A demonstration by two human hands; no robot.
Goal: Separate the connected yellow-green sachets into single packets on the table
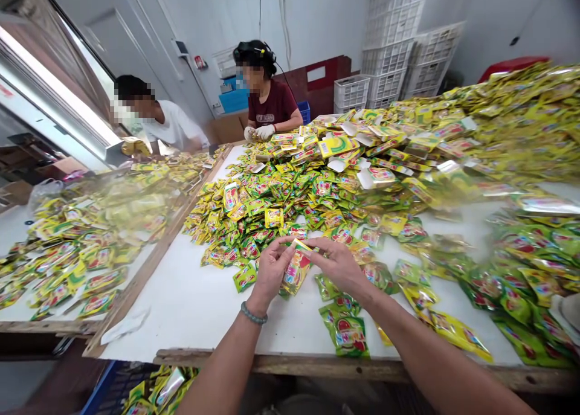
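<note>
Between my hands is a small printed carton (296, 271), yellow and red, tilted above the white tabletop. My left hand (272, 269) grips its left side, with a beaded bracelet on the wrist. The fingers of my right hand (336, 264) close on its upper right edge, near the top end. Whether the top flap is tucked in is too small to tell. Right beyond my hands lies a heap of green and yellow candy packets (258, 221). Several green packets (348, 333) rest below my right hand.
Flattened-looking and open cartons (376, 176) top the heap. A wooden strip (154, 252) divides off another packet-covered table at left. Two people sit beyond, one with white gloves (265, 131). White crates (385, 58) are stacked behind. A blue crate (106, 388) of packets stands below the table edge.
</note>
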